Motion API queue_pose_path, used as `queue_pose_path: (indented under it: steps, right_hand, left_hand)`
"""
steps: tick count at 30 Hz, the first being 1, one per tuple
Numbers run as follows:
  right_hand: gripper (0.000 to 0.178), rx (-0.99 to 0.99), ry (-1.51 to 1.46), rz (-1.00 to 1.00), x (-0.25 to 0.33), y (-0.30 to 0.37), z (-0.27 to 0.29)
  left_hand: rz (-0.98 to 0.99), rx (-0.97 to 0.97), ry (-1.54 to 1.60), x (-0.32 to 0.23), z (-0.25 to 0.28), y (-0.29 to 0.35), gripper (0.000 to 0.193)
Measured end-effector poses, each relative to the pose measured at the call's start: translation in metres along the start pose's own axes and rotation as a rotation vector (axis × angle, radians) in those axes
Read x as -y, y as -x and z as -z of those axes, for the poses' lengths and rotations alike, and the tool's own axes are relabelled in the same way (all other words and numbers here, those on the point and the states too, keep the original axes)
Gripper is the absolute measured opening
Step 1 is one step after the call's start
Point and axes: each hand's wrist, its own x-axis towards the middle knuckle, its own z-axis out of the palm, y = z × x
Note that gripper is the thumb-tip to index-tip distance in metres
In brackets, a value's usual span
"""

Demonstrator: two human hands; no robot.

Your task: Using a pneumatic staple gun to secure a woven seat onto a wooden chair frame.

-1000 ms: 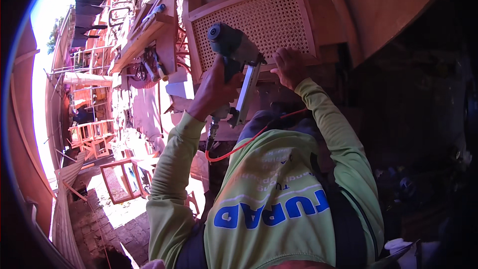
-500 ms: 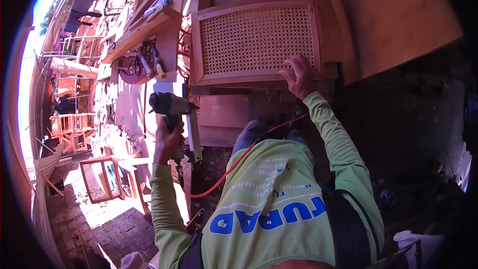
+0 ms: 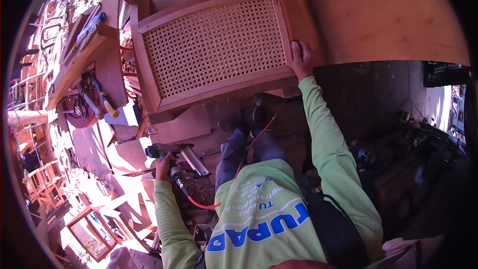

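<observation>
My left hand (image 3: pixel 163 167) is closed round the handle of an air nail gun (image 3: pixel 185 159), held low to the left of my legs. A red air hose (image 3: pixel 201 203) runs from its grip across my body. In front of me lies a wooden chair frame (image 3: pixel 219 90) with a woven cane panel (image 3: pixel 216 45) set in it. At the frame's near right corner, my right hand (image 3: pixel 301 60) grips the side rail, the fingers partly hidden by the wood. The nail gun is apart from the frame.
A hammer (image 3: pixel 107 103) and other hand tools hang beside a wooden ledge (image 3: pixel 82 60) on the left. A large plywood sheet (image 3: pixel 383 15) spreads at the far right. Another cane-panelled chair (image 3: pixel 92 234) stands on the ground at lower left, with stacked wooden frames (image 3: pixel 45 184) beyond.
My left hand has lowered the nail gun toward my body, away from the frame. My right hand has moved from the near rail to the right corner. The view has shifted; the frame sits further left.
</observation>
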Motion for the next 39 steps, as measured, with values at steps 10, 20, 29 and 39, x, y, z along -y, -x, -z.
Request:
queue_pose_path:
  steps: [10, 20, 29, 39]
  right_hand:
    - [0.048, 0.4, 0.09, -0.042, 0.029, -0.038, 0.034]
    - [0.069, 0.741, 0.275, -0.207, 0.062, -0.058, 0.036]
    - [0.072, 0.821, 0.298, -0.196, 0.061, -0.066, 0.039]
    - [0.075, 0.753, 0.406, -0.311, 0.06, -0.056, 0.027]
  left_hand:
    - [0.301, 0.214, 0.594, 0.049, -0.072, -0.068, 0.022]
    - [0.059, 0.082, 0.152, 0.088, -0.132, -0.06, 0.031]
    - [0.008, 0.133, 0.215, 0.081, -0.158, -0.04, 0.029]
    - [0.022, 0.113, 0.246, 0.072, -0.17, -0.035, 0.028]
